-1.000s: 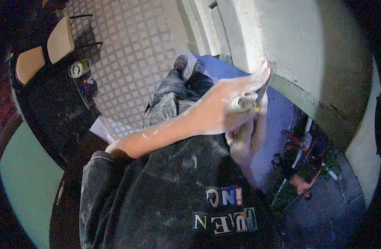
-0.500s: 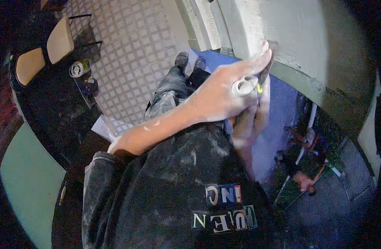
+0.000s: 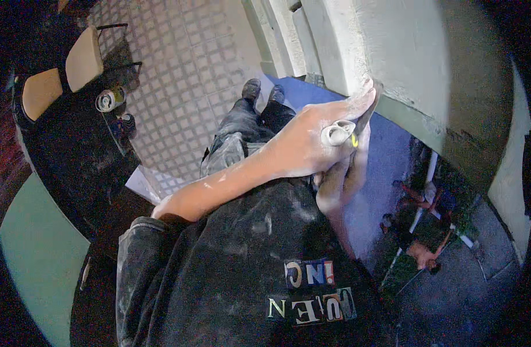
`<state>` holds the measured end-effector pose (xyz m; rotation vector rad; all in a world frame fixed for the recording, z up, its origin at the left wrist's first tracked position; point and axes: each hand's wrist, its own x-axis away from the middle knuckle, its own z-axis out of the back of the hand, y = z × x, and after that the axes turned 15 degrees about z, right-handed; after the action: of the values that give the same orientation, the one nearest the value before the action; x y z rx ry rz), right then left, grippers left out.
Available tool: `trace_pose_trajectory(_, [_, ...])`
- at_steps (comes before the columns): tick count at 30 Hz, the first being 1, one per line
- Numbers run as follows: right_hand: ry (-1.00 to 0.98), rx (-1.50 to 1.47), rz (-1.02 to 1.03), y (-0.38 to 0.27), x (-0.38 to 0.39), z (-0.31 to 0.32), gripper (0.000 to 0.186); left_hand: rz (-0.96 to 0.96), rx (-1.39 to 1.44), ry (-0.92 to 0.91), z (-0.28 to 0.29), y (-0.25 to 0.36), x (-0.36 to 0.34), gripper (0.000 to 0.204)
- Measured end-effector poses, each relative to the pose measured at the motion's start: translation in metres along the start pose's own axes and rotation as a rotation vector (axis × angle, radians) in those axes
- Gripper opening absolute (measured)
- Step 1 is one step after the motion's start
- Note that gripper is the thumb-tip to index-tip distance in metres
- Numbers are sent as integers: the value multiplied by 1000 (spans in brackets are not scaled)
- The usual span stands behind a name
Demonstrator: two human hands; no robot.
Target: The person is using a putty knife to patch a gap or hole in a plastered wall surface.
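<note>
The person's left hand reaches in from the left to just right of the middle of the frame, its fingers closed around a thin, flat scraper. The scraper has a pale, round-ended handle with a bit of yellow beside it, and its dark blade tilts up to the bottom edge of the pale wall at the upper right. The right hand is tucked just under the left one and partly hidden, so one cannot tell how tightly it grips. White dust spots the black shirt and the gray pants. Tiled floor fills the upper left, near two tan chairs and a round can. Another person shows small and dim at the lower right.
</note>
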<state>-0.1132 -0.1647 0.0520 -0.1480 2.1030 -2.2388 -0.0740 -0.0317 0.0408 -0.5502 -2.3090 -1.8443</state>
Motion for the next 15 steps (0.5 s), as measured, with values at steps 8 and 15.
trace_pose_trajectory(8, [113,119,-43,-12,13,-5,67,-47,-51,-11,-5,0,7,79])
trace_pose_trajectory(15, [127,56,-116,-1,11,-2,62,267,101,-121,2,26,14,78])
